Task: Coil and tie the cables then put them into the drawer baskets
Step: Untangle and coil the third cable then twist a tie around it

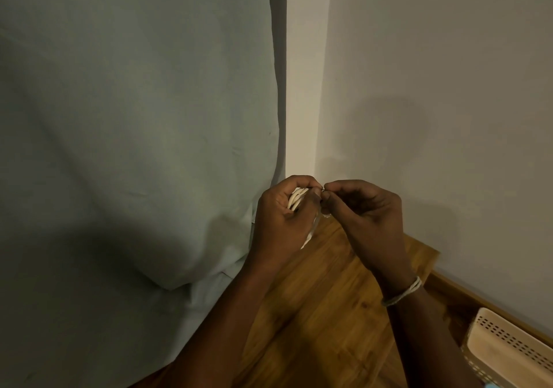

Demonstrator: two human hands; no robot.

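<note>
A white cable (296,198), wound into a small coil of several loops, sits inside my left hand (282,223), whose fingers are curled around it. More of the cable or its plug hangs pale below that fist. My right hand (363,214) meets the left at the coil's top, with thumb and forefinger pinched on a thin dark tie that is barely visible. Both hands hover above a wooden surface (323,303). A cream perforated drawer basket (508,348) stands at the lower right.
A pale green curtain (134,148) fills the left half and drapes onto the wood. A plain wall (434,88) rises behind and to the right, with a wooden skirting edge along it. A light string bracelet is on my right wrist.
</note>
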